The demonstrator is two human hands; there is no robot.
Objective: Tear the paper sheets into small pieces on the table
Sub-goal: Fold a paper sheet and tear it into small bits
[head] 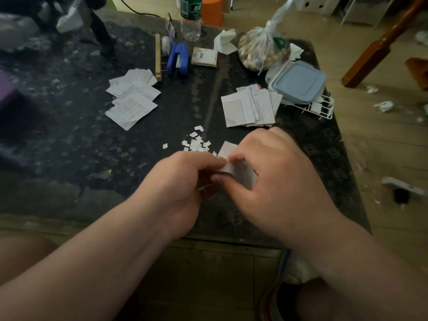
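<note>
Head view, two hands pinching one sheet

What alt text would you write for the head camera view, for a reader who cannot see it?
A left hand and a right hand pinch a white paper sheet between them over a dark table. Small torn pieces lie just beyond, and farther back sit a left pile and a right pile of printed sheets.

Print on the paper sheets and bottle label is illegible.
</note>
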